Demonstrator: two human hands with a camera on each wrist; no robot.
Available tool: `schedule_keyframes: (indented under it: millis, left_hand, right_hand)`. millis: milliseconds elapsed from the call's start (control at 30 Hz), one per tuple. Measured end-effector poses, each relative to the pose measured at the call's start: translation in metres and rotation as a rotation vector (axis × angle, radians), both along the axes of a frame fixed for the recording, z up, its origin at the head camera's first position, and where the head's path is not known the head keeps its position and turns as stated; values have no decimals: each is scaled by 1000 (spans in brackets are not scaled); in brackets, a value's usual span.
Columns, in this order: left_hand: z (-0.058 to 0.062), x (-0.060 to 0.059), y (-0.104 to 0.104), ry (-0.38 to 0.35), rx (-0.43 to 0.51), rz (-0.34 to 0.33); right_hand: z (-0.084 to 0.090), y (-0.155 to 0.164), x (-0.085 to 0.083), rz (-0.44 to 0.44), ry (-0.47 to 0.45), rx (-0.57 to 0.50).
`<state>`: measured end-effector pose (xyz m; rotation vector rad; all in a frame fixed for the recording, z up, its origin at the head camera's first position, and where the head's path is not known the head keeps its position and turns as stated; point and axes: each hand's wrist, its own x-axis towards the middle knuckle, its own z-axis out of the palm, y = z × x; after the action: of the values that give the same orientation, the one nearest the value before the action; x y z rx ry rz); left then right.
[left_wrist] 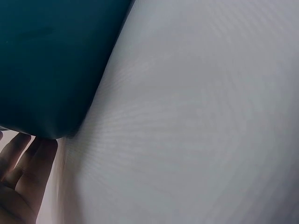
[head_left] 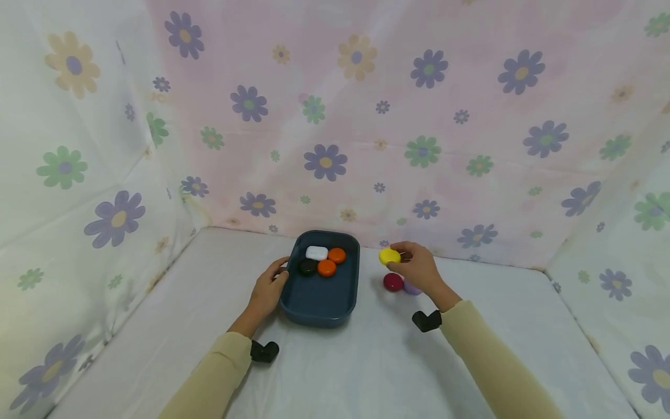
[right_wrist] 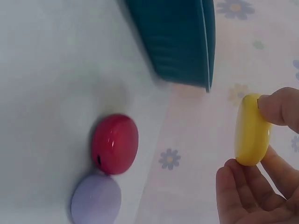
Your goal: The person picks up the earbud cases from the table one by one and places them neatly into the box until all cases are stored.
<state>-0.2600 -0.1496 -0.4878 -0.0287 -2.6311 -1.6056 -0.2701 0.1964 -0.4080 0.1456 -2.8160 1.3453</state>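
A yellow case (head_left: 389,256) is pinched between the thumb and fingertips (right_wrist: 280,106) of the right hand (head_left: 419,269), and it is held clear of the white tabletop (head_left: 366,361), just to the right of the dark blue tray (head_left: 319,305). In the right wrist view the yellow case (right_wrist: 252,130) is seen standing on edge in the grip, with the thumb on its upper end and the fingers curled beneath its lower end. Below the right hand, a red case (head_left: 392,282) is seen lying on the tabletop, and a lilac case (head_left: 412,288) lies just beside it, partly hidden by the hand in the head view; in the right wrist view the red case (right_wrist: 115,143) and the lilac case (right_wrist: 96,199) are shown touching or nearly so.

The left side of the tray is touched by the left hand (head_left: 269,289), whose fingers are laid along the rim and outer wall; they are straight rather than curled, and nothing is clasped. In the left wrist view the fingers (left_wrist: 25,163) are seen at the tray's lower corner (left_wrist: 51,70).

Inside the tray, at its far end, four cases are grouped: a white case (head_left: 316,252), an orange case (head_left: 337,255), a second orange case (head_left: 327,267) and a black case (head_left: 307,267). The work area is enclosed on three sides by flower-printed cloth (head_left: 335,116).
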Motion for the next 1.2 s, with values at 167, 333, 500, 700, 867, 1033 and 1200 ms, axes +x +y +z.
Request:
schedule_keyframes:
  millis: [167,333,500,700,867,1033,1200]
  left_hand:
    - [1,0,0,1,-2,-4]
    - [1,0,0,0,-3,-4]
    - [1,0,0,-3,-1,-1]
    - [0,-1,0,-1,5,-1]
    - [-2,-1,1,-5,6,1]
    - [-2,-1,0,-6,4,9]
    - [-2,-1,1,-9,-3,13]
  right_hand:
    - [0,13,-1,4,11,26]
    - [2,26,0,-10,15,70]
    - [2,39,1,-19,-3,111]
    - [-2,54,2,-39,-14,159]
    - [-5,65,2,-66,-33,174]
    - [-12,77,1,-77,-50,186]
    - [-18,91,2,-89,-41,212]
